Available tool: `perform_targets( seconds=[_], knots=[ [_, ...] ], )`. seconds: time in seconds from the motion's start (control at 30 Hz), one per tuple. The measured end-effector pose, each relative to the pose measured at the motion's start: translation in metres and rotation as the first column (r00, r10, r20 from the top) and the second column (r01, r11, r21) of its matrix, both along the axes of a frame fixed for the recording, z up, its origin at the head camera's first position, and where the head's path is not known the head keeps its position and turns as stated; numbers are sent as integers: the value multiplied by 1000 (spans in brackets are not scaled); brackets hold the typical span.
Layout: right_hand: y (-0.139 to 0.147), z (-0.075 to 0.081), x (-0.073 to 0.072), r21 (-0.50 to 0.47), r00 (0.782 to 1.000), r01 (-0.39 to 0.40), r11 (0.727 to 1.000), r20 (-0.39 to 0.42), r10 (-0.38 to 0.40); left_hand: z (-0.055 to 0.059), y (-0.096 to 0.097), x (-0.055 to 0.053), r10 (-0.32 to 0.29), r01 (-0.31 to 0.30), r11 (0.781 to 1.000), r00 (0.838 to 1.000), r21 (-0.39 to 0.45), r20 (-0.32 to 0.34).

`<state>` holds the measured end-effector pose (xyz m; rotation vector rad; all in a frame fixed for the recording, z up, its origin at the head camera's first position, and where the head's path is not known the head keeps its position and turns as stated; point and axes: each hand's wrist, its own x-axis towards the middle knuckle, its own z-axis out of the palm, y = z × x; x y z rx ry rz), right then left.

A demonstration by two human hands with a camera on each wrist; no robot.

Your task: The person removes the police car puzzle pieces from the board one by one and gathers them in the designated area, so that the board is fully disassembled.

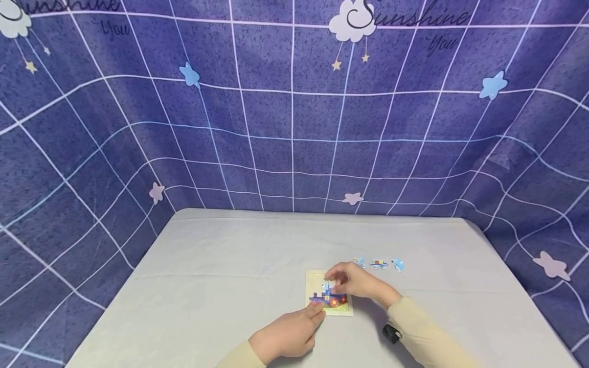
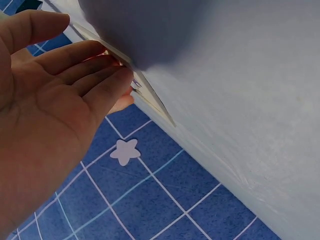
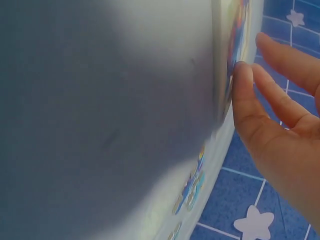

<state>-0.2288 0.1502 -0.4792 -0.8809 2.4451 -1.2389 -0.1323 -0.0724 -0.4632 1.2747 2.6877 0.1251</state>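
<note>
A small puzzle board (image 1: 315,278) with a cream surface and a colourful train picture lies on the table. My left hand (image 1: 292,331) rests its straight fingertips on the board's lower left part. In the left wrist view, the fingers (image 2: 107,92) lie over the board's edge (image 2: 155,100). My right hand (image 1: 354,281) bends over the upper right of the board, its thumb and fingers pinching a light-blue puzzle piece (image 1: 326,287) at the picture. In the right wrist view, the thumb of the right hand (image 3: 280,120) meets the board's face (image 3: 237,35); the piece is hidden there.
Three loose puzzle pieces lie in a row behind the right hand: a partly covered one (image 1: 360,262), one with coloured blocks (image 1: 379,264) and a blue one (image 1: 398,264). A grey-white cloth covers the table (image 1: 207,286). A blue gridded curtain (image 1: 276,112) surrounds its back and sides.
</note>
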Motion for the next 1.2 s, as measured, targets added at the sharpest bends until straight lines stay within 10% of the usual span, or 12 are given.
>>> perform_targets(
  seconds=[1.2],
  knots=[
    [-10, -6, 11, -50, 999, 45, 998, -15, -46, 4, 0, 1, 10, -10, 1000, 999, 8, 39]
  ],
)
